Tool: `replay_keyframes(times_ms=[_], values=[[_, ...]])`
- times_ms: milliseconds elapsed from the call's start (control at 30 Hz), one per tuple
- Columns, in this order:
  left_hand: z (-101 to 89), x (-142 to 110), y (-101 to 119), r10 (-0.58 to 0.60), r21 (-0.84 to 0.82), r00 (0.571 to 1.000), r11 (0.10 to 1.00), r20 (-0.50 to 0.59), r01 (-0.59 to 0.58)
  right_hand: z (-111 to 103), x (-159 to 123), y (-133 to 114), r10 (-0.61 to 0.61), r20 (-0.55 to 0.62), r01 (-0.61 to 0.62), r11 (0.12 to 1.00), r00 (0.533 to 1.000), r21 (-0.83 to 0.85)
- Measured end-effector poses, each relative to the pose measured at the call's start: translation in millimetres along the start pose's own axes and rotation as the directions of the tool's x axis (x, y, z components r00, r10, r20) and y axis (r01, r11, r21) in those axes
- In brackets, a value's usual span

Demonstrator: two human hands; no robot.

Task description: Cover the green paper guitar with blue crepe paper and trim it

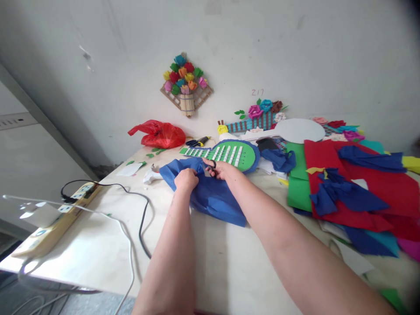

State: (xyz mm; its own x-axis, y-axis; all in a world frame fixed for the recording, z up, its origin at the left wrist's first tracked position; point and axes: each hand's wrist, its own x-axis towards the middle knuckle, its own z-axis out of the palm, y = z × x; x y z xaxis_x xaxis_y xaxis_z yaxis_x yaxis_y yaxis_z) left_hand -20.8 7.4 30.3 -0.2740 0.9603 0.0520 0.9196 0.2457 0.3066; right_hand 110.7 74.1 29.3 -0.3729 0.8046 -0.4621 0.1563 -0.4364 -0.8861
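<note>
A large sheet of blue crepe paper (216,199) lies crumpled on the table in front of me. My left hand (186,179) is closed on the paper, bunching it at its left part. In my right hand (219,169) is a pair of scissors with dark handles (212,165); the blades are mostly hidden at the paper. Just behind my hands lies a green guitar-shaped craft piece (248,156) with white strips across it and a blue border. At the paper's left side rests a white glue gun (152,175), partly covered.
Left are a power strip (52,227) and black and white cables (123,227). Behind sit a red plastic bag (160,134) and yellow-black pliers (198,141). Red sheets (328,162), green sheets (297,186) and blue scraps (348,196) pile up right. A paper-flower basket (187,104) hangs on the wall.
</note>
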Motion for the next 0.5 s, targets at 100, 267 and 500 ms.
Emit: replay_keyframes(times_ms=[100, 267, 500], values=[[-0.9, -0.6, 0.3, -0.01, -0.005, 1.0, 1.0, 0.008, 0.01, 1.8, 1.6, 1.5, -0.025, -0.056, 0.026, 1.0, 0.998, 0.015], [-1.9, -0.8, 0.7, -0.017, -0.003, 1.0, 1.0, 0.017, 0.017, -1.9, 6.0, 2.1, -0.002, -0.025, 0.002, 1.0, 1.0, 0.028], [-3.8, -2.4, 1.3, -0.003, 0.003, 1.0, 1.0, 0.015, 0.003, 0.2, 2.8, 0.1, 0.015, -0.026, -0.013, 0.999, 1.0, 0.051]])
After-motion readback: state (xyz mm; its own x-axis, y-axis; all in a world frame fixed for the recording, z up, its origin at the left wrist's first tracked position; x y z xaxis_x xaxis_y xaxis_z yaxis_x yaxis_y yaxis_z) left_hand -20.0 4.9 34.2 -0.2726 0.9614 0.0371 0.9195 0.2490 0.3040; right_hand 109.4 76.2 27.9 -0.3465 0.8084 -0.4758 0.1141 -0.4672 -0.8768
